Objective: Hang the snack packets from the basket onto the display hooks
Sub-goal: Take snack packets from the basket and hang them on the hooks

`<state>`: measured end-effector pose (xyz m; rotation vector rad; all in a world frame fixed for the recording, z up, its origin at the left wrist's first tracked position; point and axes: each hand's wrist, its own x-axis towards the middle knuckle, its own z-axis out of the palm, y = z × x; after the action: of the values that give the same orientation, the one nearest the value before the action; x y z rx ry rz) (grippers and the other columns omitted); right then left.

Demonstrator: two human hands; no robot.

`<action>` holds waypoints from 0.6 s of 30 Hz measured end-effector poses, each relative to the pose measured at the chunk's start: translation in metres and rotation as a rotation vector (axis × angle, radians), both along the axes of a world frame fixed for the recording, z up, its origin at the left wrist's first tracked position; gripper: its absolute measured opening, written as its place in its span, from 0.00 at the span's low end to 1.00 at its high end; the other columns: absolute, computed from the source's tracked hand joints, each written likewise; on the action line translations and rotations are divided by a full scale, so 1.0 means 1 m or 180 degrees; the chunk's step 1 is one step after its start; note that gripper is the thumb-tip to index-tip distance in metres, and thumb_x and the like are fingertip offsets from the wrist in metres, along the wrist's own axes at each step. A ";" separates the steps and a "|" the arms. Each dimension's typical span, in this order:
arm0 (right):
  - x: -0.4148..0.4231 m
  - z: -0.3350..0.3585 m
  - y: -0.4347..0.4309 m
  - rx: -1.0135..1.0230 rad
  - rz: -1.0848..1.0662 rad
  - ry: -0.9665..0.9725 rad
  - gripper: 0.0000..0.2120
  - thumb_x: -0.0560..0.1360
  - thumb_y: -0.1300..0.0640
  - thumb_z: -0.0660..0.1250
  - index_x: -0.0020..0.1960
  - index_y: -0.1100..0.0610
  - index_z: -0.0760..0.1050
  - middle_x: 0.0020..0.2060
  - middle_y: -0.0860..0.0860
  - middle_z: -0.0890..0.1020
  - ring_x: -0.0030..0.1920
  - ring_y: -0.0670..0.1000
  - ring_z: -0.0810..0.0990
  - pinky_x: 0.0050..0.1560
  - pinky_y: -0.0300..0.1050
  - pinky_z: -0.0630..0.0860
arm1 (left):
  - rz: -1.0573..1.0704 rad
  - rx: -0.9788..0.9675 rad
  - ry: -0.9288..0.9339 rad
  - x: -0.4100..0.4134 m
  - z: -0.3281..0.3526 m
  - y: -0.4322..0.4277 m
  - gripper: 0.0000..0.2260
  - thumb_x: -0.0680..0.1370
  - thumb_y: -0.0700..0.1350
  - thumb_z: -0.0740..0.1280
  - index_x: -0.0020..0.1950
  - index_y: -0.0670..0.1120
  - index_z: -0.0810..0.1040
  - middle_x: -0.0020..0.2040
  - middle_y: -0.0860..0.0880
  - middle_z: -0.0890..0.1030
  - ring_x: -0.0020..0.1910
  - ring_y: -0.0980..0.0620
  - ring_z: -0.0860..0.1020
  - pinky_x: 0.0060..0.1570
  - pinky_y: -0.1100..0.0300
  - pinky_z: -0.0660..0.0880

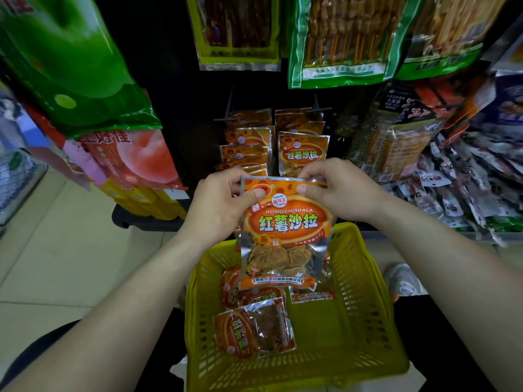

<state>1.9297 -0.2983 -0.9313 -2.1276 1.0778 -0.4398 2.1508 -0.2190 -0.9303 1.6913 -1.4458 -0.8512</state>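
An orange snack packet [285, 230] with a clear window of round chips hangs upright between my hands, above the yellow basket [365, 312]. My left hand [223, 202] pinches its top left corner and my right hand [336, 188] pinches its top right edge. Several more orange packets [254, 326] lie in the basket. Just beyond my hands, two display hooks [318, 108] carry rows of the same orange packets [302, 154]; the left row [246, 145] is fuller.
Large green-edged snack bags [339, 41] hang above the hooks. A green and pink bag stack [93, 108] crowds the left, and a heap of small packets [458, 188] fills the right shelf. Tiled floor [56, 244] lies to the left. A shoe [402, 278] shows beside the basket.
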 end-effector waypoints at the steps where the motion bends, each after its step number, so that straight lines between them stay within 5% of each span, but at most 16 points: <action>1: 0.000 0.000 0.000 0.0006 0.0000 0.0010 0.03 0.79 0.50 0.68 0.46 0.46 0.78 0.42 0.39 0.80 0.42 0.37 0.80 0.36 0.32 0.70 | 0.0002 0.0012 -0.0019 0.000 0.000 0.000 0.05 0.75 0.52 0.72 0.48 0.55 0.79 0.46 0.52 0.86 0.43 0.55 0.85 0.42 0.49 0.84; 14: 0.009 0.001 0.013 -0.0035 0.0476 0.0658 0.03 0.80 0.47 0.64 0.49 0.40 0.70 0.45 0.42 0.81 0.47 0.45 0.81 0.45 0.48 0.80 | -0.0145 0.0081 -0.0097 -0.007 -0.018 0.001 0.04 0.77 0.50 0.72 0.49 0.52 0.81 0.45 0.53 0.86 0.42 0.58 0.85 0.43 0.51 0.84; 18: 0.009 -0.003 0.013 0.0099 0.0446 0.0769 0.06 0.77 0.45 0.68 0.52 0.46 0.78 0.45 0.42 0.83 0.44 0.41 0.82 0.46 0.48 0.82 | -0.0213 0.0028 -0.0231 -0.011 -0.025 0.000 0.03 0.77 0.49 0.72 0.48 0.52 0.81 0.44 0.55 0.86 0.41 0.60 0.84 0.42 0.54 0.83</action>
<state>1.9388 -0.2851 -0.9341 -2.2522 1.0492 -0.1007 2.1394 -0.2185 -0.9550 1.7041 -1.5573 -0.8411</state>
